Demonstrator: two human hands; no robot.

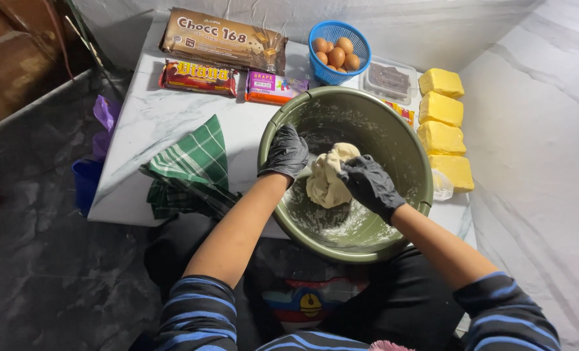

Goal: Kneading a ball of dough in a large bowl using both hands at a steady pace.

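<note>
Pale, lumpy dough point(325, 182) sits in the flour-dusted green basin point(406, 156).

Home baking spot: low marble-look table point(153, 123), eggs point(336, 53), butter blocks point(441, 123).

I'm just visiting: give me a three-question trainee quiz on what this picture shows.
1. True or false: both hands wear black gloves.
2. How many yellow blocks lie right of the green bowl?
3. The blue basket holds: A) eggs B) lemons C) nuts.

Key:
1. True: the left hand grips the bowl's rim and the right hand presses the dough.
2. Four.
3. A, the eggs.
</note>
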